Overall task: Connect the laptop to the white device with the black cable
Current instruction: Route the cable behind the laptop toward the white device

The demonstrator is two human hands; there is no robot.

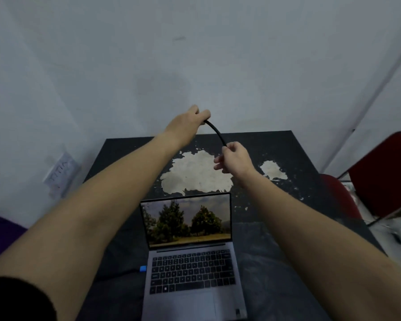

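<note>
Dark worn table (276, 239) against pale wall; open grey laptop (190, 262) at near edge.
Black cable (216, 133), stiff arc, is pinched above far edge by left hand (185, 126) and right hand (235, 159).

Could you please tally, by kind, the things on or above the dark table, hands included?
Hands: 2 (left, right)
Black cable: 1
Laptop: 1
Blue plug: 1
Total: 5
</note>
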